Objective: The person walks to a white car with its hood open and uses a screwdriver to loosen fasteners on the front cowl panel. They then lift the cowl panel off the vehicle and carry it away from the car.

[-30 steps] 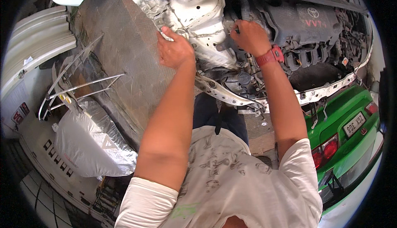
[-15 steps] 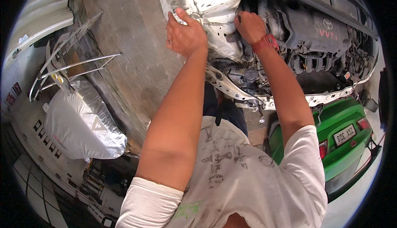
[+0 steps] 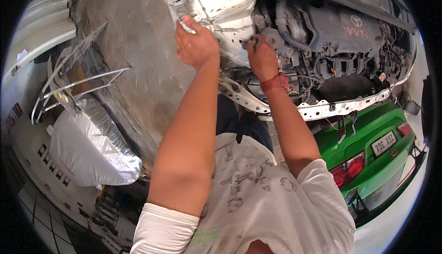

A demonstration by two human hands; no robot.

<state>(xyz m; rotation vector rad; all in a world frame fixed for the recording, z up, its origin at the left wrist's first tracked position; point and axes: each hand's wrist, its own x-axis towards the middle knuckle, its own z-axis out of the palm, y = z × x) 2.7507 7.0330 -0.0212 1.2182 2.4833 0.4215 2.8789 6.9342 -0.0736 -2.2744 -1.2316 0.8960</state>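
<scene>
My left hand is at the outer edge of the white metal car body, its thumb raised and its fingers curled around the flange. To its right, my right hand, with a red watch on the wrist, is closed on a small dark object too hidden to name, against the white inner panel beside the engine bay. The dark engine cover, a corrugated hose and the white front crossmember lie around and below it.
A green car is at the lower right. On the left are a large grey mesh-textured surface, a metal tube frame, a silver plastic-covered bundle and pale ribbed panels.
My right hand has moved down and a little left along the inner white panel, still closed. My left hand stays near the panel edge, shifting slightly as the view moves.
</scene>
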